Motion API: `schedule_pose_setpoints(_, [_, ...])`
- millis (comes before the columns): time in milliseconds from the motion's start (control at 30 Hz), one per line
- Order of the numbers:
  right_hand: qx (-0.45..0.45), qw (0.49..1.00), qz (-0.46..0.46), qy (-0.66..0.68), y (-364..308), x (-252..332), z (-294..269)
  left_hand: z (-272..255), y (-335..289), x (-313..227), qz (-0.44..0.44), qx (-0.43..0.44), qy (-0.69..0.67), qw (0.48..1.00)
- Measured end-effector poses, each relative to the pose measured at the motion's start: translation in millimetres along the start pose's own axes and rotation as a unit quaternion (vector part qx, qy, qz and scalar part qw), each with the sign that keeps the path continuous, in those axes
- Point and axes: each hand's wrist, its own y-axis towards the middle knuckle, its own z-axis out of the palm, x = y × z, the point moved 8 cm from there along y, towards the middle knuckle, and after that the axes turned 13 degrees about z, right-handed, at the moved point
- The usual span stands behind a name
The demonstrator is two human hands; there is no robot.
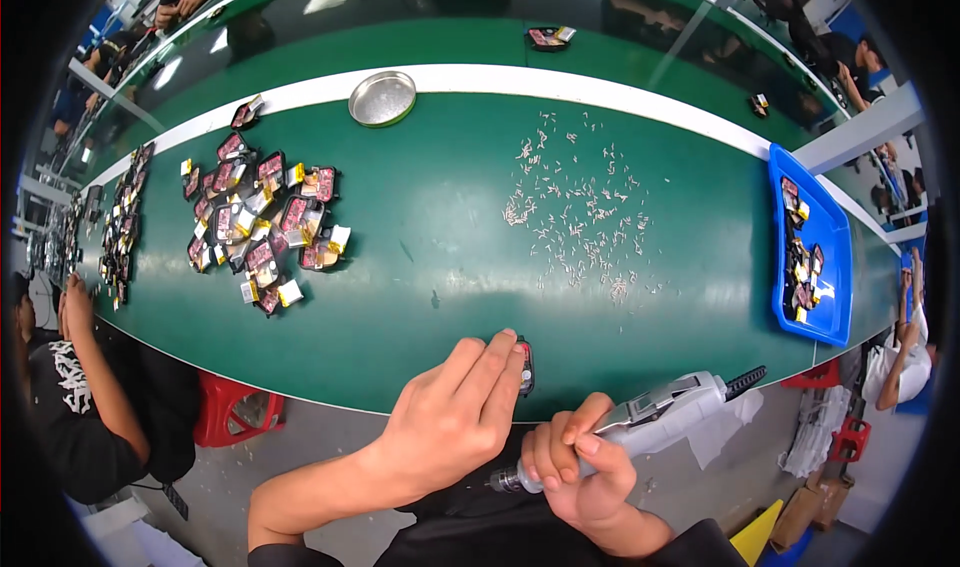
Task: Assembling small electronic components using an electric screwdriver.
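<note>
My left hand (455,407) reaches over the near edge of the table, fingers stretched and close together. They press on a small black-cased electronic unit (528,369), of which only the right side shows; my left thumb is hidden. In front of my body, my right hand (590,472) is wrapped round a light grey electric screwdriver (665,412). The tool lies tilted, its nose low at the left and its black cable sleeve up at the right. Many tiny pale screw-like pieces (590,217) are scattered over the table beyond my hands.
On the green table (430,197), a pile of similar units (260,207) with batteries attached lies at the left. A round metal tin (382,99) sits by the white rail. A blue tray (838,267) holding units stands at the right. Red stools (235,412) and other people flank me.
</note>
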Motion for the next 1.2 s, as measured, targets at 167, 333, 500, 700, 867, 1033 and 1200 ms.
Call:
schedule_pose_setpoints(167, [0.001, 1.0, -0.003, -0.002, -2.8, -9.0, -5.3, -1.1, 1.7, -4.1, 0.044, -0.003, 0.053, 0.998])
schedule_pose_setpoints(333, [-0.01, 1.0, -0.022, 0.019, -3.8, -9.7, -9.5, 3.3, 3.3, -22.4, 0.092, 0.013, 0.015, 0.996])
schedule_pose_setpoints(500, [-0.027, 1.0, 0.0, 0.01, -7.0, -15.1, -17.9, 9.7, 3.3, -36.4, 0.089, 0.038, 0.061, 0.993])
schedule_pose_setpoints(700, [0.006, 0.999, 0.037, 0.011, -7.8, 3.4, -7.8, 12.9, -2.5, -30.7, 0.057, 0.025, 0.031, 0.998])
schedule_pose_setpoints(867, [0.224, 0.97, -0.058, -0.07, -5.4, 80.7, 11.6, 14.0, -7.0, -32.5, 0.037, 0.038, 0.005, 0.999])
schedule_pose_setpoints(1033, [0.137, 0.962, -0.192, -0.134, 9.8, 115.9, 31.2, 15.8, -7.4, -33.5, 0.042, 0.027, 0.034, 0.998])
schedule_pose_setpoints(1200, [0.109, 0.965, -0.182, -0.154, 22.1, 111.0, 30.7, 15.8, -8.8, -33.4, 0.035, 0.008, 0.053, 0.998])
